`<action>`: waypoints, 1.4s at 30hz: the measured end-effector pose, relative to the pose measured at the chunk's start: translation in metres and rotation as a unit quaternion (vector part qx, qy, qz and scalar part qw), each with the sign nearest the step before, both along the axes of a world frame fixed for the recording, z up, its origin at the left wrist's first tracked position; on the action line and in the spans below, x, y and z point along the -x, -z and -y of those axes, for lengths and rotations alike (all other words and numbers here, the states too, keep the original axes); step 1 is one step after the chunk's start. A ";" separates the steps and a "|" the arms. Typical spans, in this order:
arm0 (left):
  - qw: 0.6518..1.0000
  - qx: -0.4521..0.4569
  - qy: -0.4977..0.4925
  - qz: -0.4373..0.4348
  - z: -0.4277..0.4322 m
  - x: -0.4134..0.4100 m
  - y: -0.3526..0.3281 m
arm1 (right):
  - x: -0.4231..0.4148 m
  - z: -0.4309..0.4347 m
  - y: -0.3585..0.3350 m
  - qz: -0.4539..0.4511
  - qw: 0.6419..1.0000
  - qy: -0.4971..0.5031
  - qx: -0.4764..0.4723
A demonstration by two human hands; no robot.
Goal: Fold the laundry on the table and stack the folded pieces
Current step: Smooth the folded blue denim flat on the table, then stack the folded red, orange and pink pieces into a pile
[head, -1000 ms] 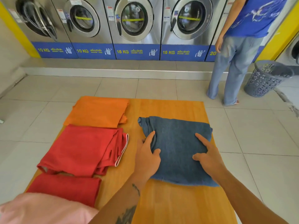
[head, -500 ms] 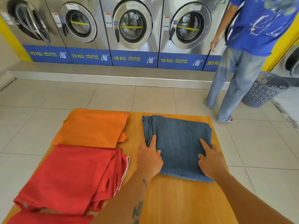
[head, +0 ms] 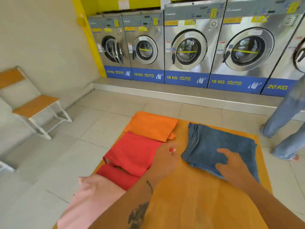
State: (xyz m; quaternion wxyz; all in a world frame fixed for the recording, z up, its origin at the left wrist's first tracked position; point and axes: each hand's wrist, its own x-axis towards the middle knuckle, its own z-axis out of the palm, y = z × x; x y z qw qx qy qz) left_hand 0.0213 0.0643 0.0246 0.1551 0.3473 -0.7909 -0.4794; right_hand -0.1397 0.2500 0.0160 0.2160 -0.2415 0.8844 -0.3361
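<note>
right hand flat, fingers spread on folded blue denim on counter. left hand over red cloth edge, grip unclear.

jeans right on table | shirts left | washers behind
</note>
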 end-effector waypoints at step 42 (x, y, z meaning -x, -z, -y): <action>0.967 -0.202 0.131 0.078 0.271 -0.113 0.067 | -0.163 0.247 0.063 0.214 0.946 0.215 0.111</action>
